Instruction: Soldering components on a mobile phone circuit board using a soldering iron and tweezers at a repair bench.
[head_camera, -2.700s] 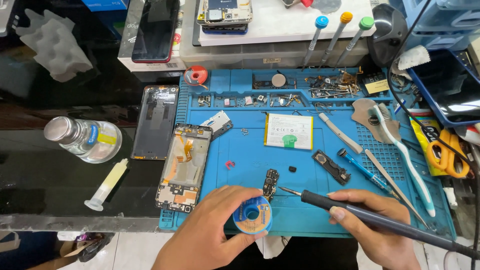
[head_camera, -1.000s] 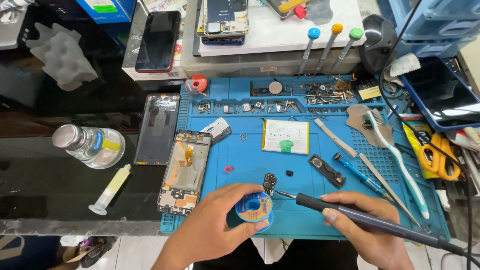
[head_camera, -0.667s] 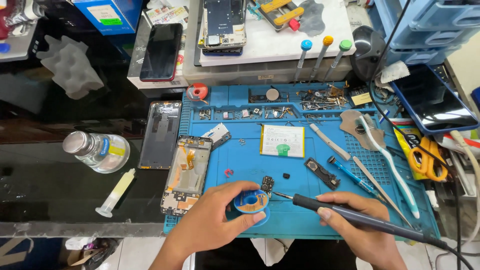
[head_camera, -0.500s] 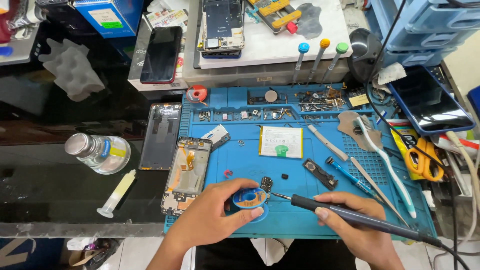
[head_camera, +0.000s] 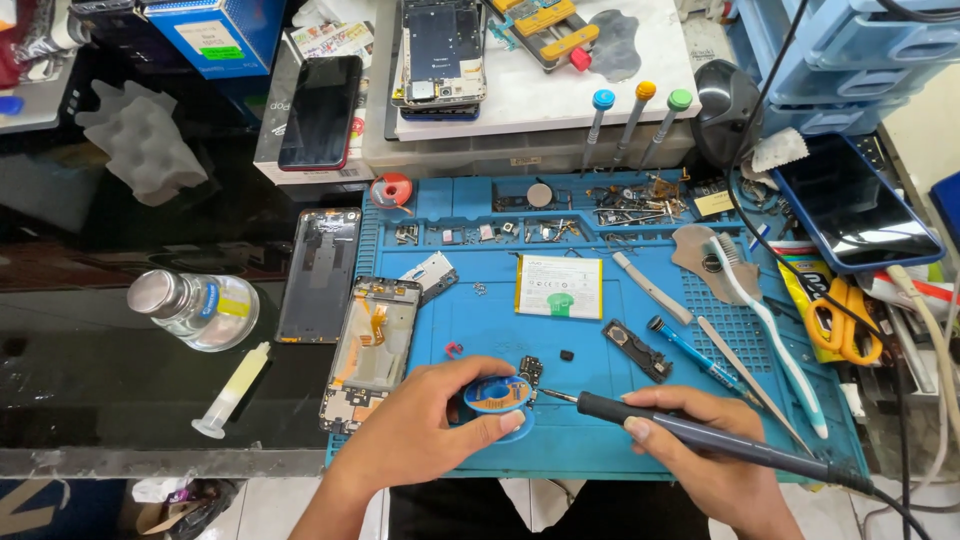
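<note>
On blue mat: two hands, one iron.

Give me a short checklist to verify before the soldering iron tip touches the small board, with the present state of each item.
1. Right hand grips the soldering iron: ok.
2. Left hand holds the blue spool on the blue mat: ok.
3. Iron tip points at the small board: ok.
4. Tip touches the board: cannot tell.
5. Left fingers apart from the tip: ok.
6. Battery lies away from the tip: ok.
</note>
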